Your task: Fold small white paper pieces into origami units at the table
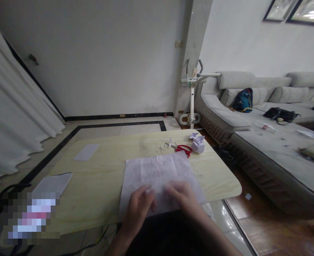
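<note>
A large creased sheet of printed paper (pixel 157 165) lies on the pale wooden table in front of me. Over its near half, my left hand (pixel 142 201) has its fingers curled together, with a whitish bit at the fingertips. Facing it, my right hand (pixel 180 195) is closed too, its fingertips blurred by motion. Something pale, perhaps paper, shows faintly between the two hands; its shape is too smeared to make out. Beyond the sheet's far right corner are red-handled scissors (pixel 183 149), beside a folded white paper piece (pixel 198 143) and some thin string (pixel 162 146).
White papers (pixel 86 152) and a white pad (pixel 53 184) lie on the left of the table (pixel 98 192). A pixelated patch covers the lower left. To the right stand a grey sofa (pixel 274 142) with bags and a white exercise machine (pixel 192 96).
</note>
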Motion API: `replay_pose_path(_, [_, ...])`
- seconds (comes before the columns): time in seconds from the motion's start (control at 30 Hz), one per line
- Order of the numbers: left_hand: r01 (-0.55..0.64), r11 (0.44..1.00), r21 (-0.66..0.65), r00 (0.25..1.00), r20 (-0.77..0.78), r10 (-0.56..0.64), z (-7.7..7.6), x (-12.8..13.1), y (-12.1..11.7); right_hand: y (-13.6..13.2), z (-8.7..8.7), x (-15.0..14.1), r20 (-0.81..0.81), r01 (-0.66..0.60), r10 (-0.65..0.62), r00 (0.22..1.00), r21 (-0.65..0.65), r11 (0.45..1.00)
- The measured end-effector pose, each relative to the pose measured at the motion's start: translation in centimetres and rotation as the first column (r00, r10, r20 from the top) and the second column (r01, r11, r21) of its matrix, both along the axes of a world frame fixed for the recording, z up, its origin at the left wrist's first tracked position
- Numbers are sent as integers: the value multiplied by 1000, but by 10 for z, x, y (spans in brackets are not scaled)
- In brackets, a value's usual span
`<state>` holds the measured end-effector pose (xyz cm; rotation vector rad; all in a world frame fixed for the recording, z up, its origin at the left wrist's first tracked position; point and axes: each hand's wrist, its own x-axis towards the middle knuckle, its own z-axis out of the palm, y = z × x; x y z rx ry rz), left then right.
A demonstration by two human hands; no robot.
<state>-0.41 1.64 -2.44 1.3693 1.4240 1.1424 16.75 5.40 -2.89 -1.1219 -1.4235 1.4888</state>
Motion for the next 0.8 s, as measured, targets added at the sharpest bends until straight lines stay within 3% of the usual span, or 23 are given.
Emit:
replay_pose_path(0.3, [-8,999,31,999,-48,10,2,5,-1,-2,0,-7,-85,10,-11,996,-16,1000])
replay_pose_path(0.5, [-28,999,42,999,-32,29,-4,2,2,-6,1,-8,-24,21,-21,1000,22,1000])
replay_pose_path(0.63, [-13,1000,-2,1000,2,13,-1,2,5,-8,3,-9,19,-35,35,999,48,998])
replay_pose_path(0.8, [-21,998,60,1000,-20,23,3,4,5,-12,6,-11,32,-37,35,999,56,998])
